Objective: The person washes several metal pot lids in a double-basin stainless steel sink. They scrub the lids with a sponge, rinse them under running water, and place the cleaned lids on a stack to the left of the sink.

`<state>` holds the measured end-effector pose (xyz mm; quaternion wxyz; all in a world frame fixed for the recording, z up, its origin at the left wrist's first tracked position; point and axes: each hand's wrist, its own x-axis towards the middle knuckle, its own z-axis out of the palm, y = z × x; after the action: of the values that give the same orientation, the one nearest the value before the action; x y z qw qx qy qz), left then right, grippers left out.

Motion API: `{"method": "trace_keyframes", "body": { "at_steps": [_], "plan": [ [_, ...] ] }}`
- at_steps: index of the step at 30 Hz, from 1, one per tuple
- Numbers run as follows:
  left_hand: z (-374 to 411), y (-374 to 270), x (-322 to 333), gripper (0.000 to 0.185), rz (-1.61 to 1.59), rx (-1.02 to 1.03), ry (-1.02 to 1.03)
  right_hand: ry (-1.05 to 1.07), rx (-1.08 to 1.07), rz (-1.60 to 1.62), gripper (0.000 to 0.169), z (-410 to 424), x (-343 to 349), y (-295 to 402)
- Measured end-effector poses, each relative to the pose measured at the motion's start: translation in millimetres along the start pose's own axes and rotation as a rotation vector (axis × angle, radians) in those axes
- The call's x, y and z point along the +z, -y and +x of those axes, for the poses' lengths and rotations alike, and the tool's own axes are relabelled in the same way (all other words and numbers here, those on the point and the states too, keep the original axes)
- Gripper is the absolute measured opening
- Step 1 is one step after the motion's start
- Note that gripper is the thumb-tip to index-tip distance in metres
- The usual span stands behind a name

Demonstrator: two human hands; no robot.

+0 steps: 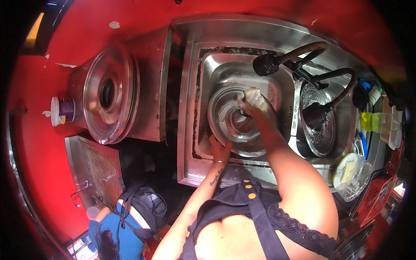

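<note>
My left hand (pixel 220 147) grips the near rim of a round, ringed metal dish (pixel 227 130), which rests tilted in the left basin (pixel 216 61) of a stainless steel sink. Over the dish's far right side, my right hand (pixel 248 105) holds a pale yellowish sponge (pixel 256 98) that looks soapy. Streaks of white foam mark the metal around the dish's middle. In the right basin, a foam-streaked round metal piece (pixel 318 130) leans on its side.
Two dark flexible faucets (pixel 266 65) (pixel 315 115) hang over the basins. At left, a stack of round metal pieces (pixel 109 126) sits on a steel surface beside a white-lidded tub (pixel 60 111). A plastic container (pixel 351 175) holds a sponge at right. Another person (pixel 120 234) is at lower left.
</note>
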<state>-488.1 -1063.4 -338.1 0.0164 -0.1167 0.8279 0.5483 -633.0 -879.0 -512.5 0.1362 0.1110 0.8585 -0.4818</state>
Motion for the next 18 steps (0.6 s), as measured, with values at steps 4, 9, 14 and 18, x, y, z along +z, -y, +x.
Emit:
{"method": "trace_keyframes", "body": {
  "at_steps": [4,9,14,18],
  "plan": [
    [-3,-21,-2,0.053,-0.104,-0.019,0.007,0.344,0.182,-0.249,0.060,-91,-51,-13],
    [-7,-19,-7,0.058,0.005,-0.022,0.004,0.484,0.044,-0.474,0.046,-179,-99,76],
    [0,38,2,0.065,0.676,0.313,0.021,0.638,-0.289,0.160,0.028,-185,-28,72],
    [6,17,-14,0.056,0.312,0.180,-0.049,0.615,-0.358,0.394,0.030,-168,-16,112]
  ]
}}
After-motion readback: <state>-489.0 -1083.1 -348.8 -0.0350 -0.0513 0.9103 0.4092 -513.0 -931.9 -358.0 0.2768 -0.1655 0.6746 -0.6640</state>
